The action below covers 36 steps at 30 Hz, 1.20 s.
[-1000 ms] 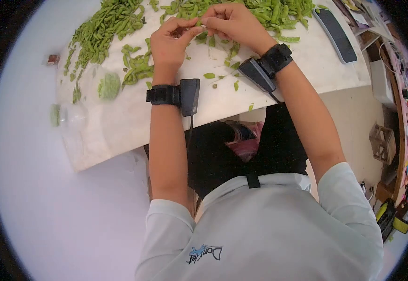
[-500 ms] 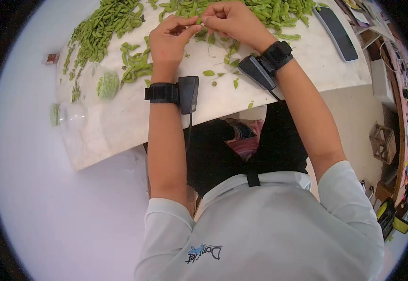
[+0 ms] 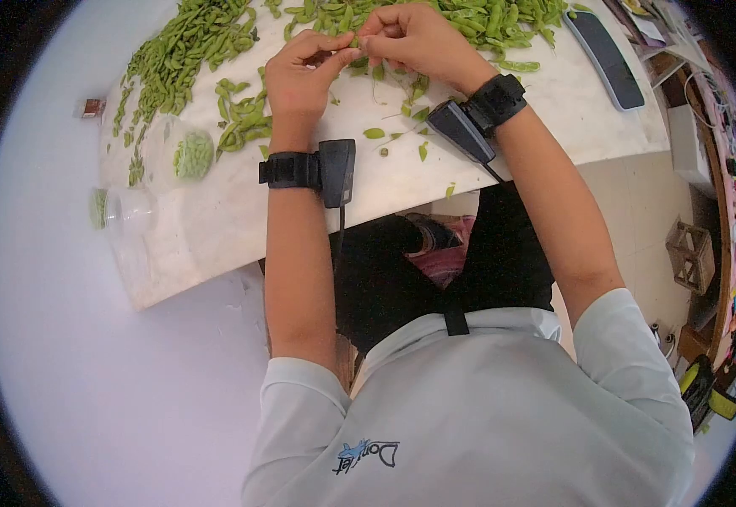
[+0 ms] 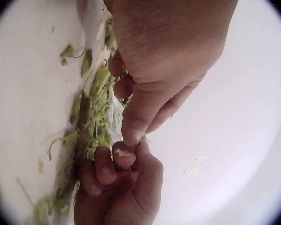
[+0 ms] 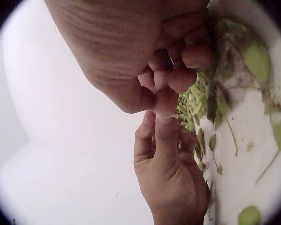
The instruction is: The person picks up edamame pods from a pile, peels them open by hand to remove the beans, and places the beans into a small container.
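Note:
In the head view the left hand (image 3: 298, 84) and right hand (image 3: 425, 44) meet fingertip to fingertip over the table's far side. Between them they pinch a small green pod (image 3: 354, 40), mostly hidden by the fingers. The left wrist view has the left hand (image 4: 166, 61) above and the right hand (image 4: 124, 187) below, thumbs and forefingers together. Green pods lie in a heap (image 3: 190, 59) at left, another heap (image 3: 503, 24) beyond the right hand and a small cluster (image 3: 245, 118) beside the left wrist.
Clear containers, one with green beans (image 3: 192, 155) and one with green contents (image 3: 98, 209), are left on the white table (image 3: 216, 220). A phone (image 3: 606, 61) lies at the right edge. Loose leaves (image 3: 374, 133) are scattered near the wrists. A wooden crate (image 3: 690, 257) stands at right.
Both hands have shifted very slightly left, their fingertips still together. The piles and containers look the same.

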### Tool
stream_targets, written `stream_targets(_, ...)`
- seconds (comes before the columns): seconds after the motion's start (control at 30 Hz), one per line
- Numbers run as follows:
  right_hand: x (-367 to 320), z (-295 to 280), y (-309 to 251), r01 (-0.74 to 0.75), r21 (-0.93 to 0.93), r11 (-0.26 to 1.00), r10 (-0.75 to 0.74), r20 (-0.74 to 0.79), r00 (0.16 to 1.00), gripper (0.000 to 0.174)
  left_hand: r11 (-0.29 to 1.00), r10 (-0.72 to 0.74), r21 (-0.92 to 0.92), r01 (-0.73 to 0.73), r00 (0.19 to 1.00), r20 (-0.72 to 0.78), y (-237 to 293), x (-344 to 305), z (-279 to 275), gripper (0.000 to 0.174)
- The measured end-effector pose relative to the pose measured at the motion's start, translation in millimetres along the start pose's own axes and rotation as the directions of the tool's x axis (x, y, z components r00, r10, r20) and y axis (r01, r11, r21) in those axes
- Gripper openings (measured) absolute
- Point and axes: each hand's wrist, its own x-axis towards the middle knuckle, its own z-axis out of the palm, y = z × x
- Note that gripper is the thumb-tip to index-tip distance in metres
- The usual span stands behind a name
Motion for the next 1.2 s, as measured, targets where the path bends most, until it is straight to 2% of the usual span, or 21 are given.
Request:
stream_targets(0.23,2.5,3.9,6.4,0.106,0.038,0.994,-0.105,-0.030,0.994,0.013,0.999,0.040,0.018,-0.041,0.999,0.034,-5.6,0.5,-3.2,0.018)
stream_targets(0.3,3.1,1.2,6.5,0.100,-0.015,0.995,-0.100,-0.006,0.995,0.014,0.995,0.079,0.051,-0.081,0.996,0.050,-5.6,0.8,-4.0,0.018)
stream_targets(0.43,-1.6,0.5,-1.0,0.028,-0.041,0.999,-0.028,-0.006,1.000,0.015,0.996,0.041,0.083,-0.046,0.998,0.056,-5.2,0.7,-2.1,0.018)
stream_targets(0.6,-0.8,2.0,1.6,0.045,-0.071,0.996,-0.047,-0.025,0.999,0.014,0.998,0.042,0.032,-0.044,0.997,0.060,-6.5,0.2,-1.4,0.016)
stream_targets(0.8,0.8,1.6,5.1,0.097,-0.081,0.992,-0.099,-0.024,0.995,0.018,0.995,0.028,0.094,-0.034,0.997,0.065,-1.7,-0.2,-2.5,0.016)
stream_targets(1.2,1.8,2.4,5.5,0.164,-0.074,0.984,-0.168,-0.049,0.985,0.017,0.973,-0.186,-0.126,0.191,0.981,0.056,-1.9,0.9,0.5,0.022)
